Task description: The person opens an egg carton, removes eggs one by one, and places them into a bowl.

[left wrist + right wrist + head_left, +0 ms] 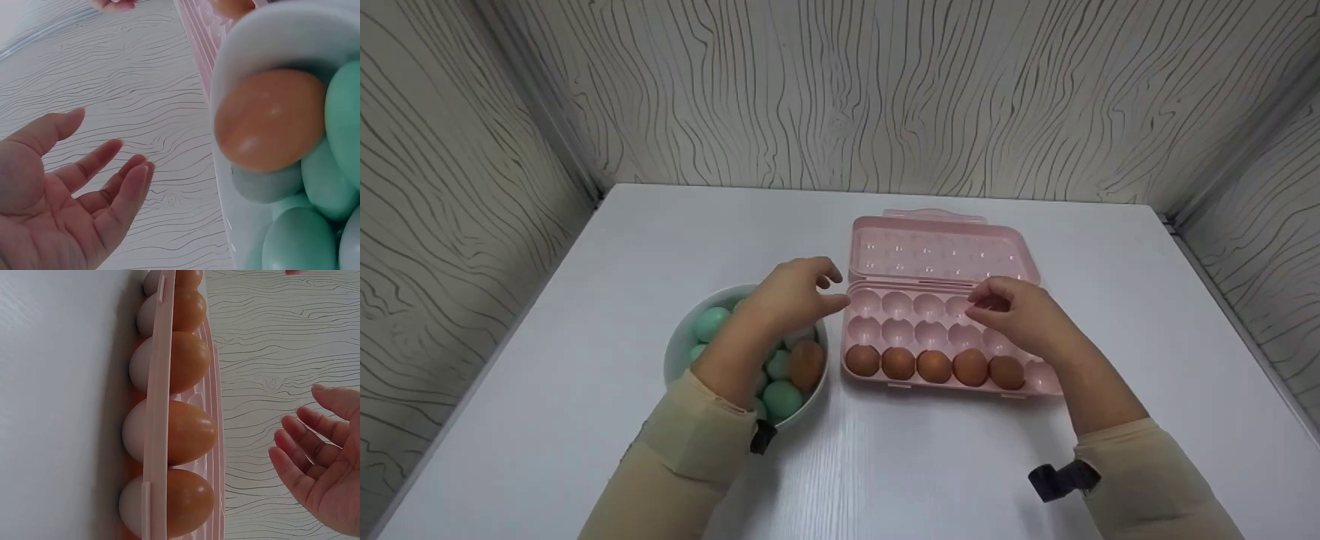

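My left hand hovers over the white bowl, its fingers loosely bent with nothing between them. Green eggs fill the bowl, and one brown egg lies against its wall on the side toward the carton. Over the right part of the pink egg carton is my right hand, fingers relaxed and apart, holding nothing in the right wrist view. Several brown eggs sit along the carton's near row, whose rightmost cup is empty. The visible cups of the two farther rows hold no eggs.
The carton's lid lies folded back behind the cups. Both stand on a white table, the bowl to the left of the carton. A wood-patterned panel rises behind the table, with more panels at both sides.
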A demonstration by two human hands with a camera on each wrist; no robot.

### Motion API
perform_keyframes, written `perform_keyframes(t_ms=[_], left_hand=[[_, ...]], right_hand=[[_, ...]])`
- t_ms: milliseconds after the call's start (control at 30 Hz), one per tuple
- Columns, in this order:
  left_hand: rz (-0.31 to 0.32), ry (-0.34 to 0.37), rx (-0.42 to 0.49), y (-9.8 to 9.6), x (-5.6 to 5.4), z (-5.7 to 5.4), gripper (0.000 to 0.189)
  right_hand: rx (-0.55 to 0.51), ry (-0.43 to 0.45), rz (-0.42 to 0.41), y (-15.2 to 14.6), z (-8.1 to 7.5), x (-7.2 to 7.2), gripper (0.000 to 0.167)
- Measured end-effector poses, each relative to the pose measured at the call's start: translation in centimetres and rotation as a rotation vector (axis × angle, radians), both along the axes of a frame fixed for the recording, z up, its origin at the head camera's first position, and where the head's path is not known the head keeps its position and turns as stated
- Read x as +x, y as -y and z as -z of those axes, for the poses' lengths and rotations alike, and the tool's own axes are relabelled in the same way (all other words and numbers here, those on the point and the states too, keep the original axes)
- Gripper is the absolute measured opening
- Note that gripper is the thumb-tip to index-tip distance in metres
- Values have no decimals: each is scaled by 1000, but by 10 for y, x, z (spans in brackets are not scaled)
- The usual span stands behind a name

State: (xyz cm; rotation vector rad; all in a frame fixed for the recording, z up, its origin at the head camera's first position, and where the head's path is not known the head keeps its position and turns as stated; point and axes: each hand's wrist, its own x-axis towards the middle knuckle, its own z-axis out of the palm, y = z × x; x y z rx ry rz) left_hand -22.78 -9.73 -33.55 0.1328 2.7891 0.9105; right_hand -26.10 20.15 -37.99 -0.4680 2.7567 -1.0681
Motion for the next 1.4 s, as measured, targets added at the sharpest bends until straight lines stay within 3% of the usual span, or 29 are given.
perform_keyframes(t_ms=[533,767,967,1167,1400], left_hand=[[31,-45,119,-5,3,14,28],[36,-16,131,-6,4,18,27],[63,-22,149,-6,4,18,25],[62,0,155,-8,4,17,25],[55,17,152,-10,5,18,26]], right_hand=[[143,114,-61,-25,14,5,26],[230,198,-12,-28,25,12,27],[263,131,-48,-27,32,17,9],[317,34,-81,-25,37,19,8],[329,42,-57,-23,40,18,15]])
